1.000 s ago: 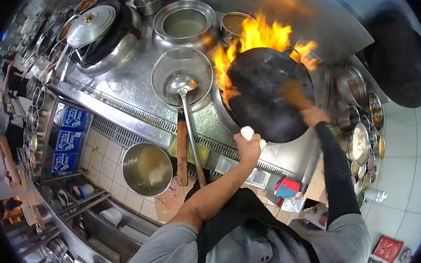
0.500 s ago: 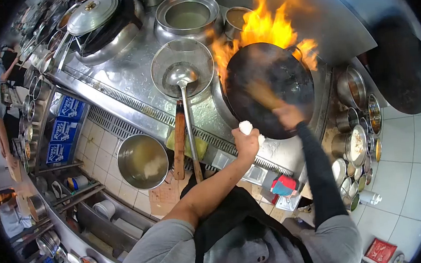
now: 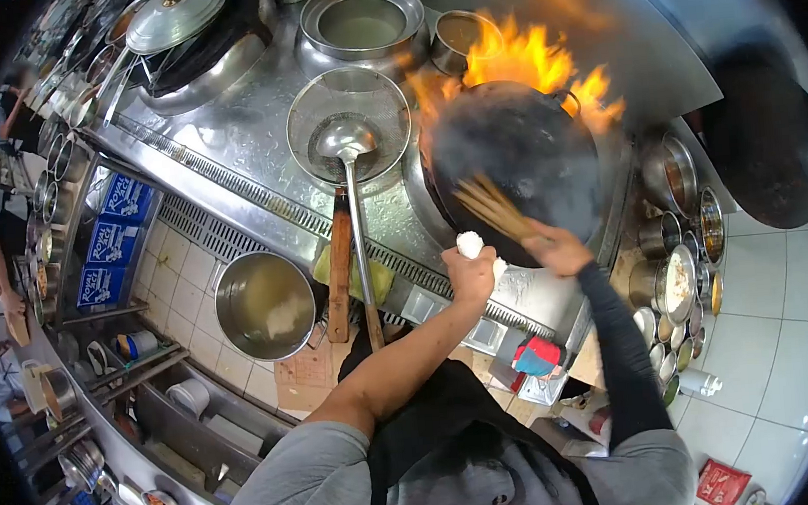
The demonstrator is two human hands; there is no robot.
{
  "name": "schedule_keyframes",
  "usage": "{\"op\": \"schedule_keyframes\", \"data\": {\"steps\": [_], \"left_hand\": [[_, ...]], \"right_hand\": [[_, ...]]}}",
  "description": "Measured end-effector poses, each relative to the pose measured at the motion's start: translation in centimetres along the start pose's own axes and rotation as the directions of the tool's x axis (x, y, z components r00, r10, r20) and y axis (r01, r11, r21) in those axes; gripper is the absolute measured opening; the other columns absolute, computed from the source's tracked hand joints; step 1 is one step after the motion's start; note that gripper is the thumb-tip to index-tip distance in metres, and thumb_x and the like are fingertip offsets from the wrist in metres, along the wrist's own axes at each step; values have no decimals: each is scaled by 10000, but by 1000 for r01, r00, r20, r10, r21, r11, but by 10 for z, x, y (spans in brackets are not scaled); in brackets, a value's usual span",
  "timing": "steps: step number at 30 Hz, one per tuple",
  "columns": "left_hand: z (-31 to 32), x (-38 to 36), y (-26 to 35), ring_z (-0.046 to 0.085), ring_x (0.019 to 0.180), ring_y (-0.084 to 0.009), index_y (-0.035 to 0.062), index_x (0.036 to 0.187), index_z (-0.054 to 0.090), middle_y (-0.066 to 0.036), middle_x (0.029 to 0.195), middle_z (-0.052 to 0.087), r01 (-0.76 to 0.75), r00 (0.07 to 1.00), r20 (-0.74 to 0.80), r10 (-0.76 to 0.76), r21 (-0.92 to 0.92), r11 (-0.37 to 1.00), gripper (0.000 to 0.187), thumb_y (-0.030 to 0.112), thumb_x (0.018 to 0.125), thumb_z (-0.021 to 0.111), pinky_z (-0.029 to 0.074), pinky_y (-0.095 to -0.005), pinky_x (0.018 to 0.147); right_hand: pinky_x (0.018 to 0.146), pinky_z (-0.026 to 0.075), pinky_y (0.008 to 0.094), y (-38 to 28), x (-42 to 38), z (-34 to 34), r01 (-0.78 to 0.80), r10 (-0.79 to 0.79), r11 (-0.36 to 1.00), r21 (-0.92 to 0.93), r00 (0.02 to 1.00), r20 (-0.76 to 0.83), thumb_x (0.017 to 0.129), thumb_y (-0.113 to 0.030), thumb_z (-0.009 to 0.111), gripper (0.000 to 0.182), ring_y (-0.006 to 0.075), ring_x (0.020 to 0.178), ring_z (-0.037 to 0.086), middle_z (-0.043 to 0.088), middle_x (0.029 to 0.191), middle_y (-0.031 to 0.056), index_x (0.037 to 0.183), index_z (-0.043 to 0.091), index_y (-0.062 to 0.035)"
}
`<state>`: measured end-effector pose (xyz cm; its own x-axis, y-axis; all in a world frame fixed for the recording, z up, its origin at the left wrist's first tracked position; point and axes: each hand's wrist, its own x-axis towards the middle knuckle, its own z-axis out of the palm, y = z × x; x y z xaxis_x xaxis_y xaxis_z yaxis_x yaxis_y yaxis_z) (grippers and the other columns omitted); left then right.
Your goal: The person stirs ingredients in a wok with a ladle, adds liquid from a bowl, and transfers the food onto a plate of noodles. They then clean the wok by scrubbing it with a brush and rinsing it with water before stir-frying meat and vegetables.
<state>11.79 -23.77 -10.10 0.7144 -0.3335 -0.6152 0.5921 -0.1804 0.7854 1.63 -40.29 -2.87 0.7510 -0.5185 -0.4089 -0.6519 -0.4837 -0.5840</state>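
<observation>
A black wok [image 3: 520, 153] sits tilted on the burner, steam rising from it and tall flames [image 3: 531, 57] behind its far rim. My right hand [image 3: 560, 247] is closed around a bamboo wok brush [image 3: 493, 206], whose splayed bristles reach over the near left part of the wok. At the wok's near edge, my left hand [image 3: 470, 274] is closed on a white cloth [image 3: 470, 243] that shows above and beside the fingers. Whether a wok handle lies inside the cloth is hidden.
Left of the wok, a ladle [image 3: 348, 138] rests in a wire strainer [image 3: 303, 118]. Behind them stands a large metal pot [image 3: 362, 23]. A pot of cloudy liquid [image 3: 266, 306] is at lower left. Ingredient bowls [image 3: 677, 283] crowd the right. People work at far left.
My right hand has moved down and slightly right, drawing the brush nearer the wok's near side. Smoke over the wok has grown thicker. The left hand stays in place.
</observation>
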Motion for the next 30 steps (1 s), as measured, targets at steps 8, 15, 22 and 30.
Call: {"op": "schedule_keyframes", "data": {"steps": [8,15,22,30], "left_hand": [[-2,-13,20,616,963,-335,-83,1133,433,-247,1020,608,2,1000,-31,0,79,997,613,276,733,728,477,-401,878],[3,-9,20,614,942,-327,-81,1140,422,-233,1024,607,35,999,-1,-35,54,998,606,262,740,722,474,-389,879],[4,-2,0,607,970,-333,-99,1144,405,-248,1042,595,22,999,33,-21,-18,1000,605,249,758,715,467,-390,890],[-1,-7,3,576,945,-262,-118,1140,419,-213,1035,557,-17,996,90,16,11,1000,634,327,823,740,473,-352,858]], "right_hand": [[812,509,521,47,52,-114,-600,216,747,-288,628,-748,947,-486,427,552,430,940,656,677,1027,233,1375,482,-141],[794,519,385,-55,65,54,-207,235,938,278,969,-72,919,-412,589,550,305,886,676,673,924,233,1408,494,-180],[837,501,526,107,31,-133,-687,287,627,-367,642,-711,939,-448,463,559,437,962,644,650,1065,281,1421,446,-165],[491,525,399,-17,89,31,-322,342,939,125,918,-200,905,-415,597,548,247,496,620,643,705,153,1373,522,-140]]}}
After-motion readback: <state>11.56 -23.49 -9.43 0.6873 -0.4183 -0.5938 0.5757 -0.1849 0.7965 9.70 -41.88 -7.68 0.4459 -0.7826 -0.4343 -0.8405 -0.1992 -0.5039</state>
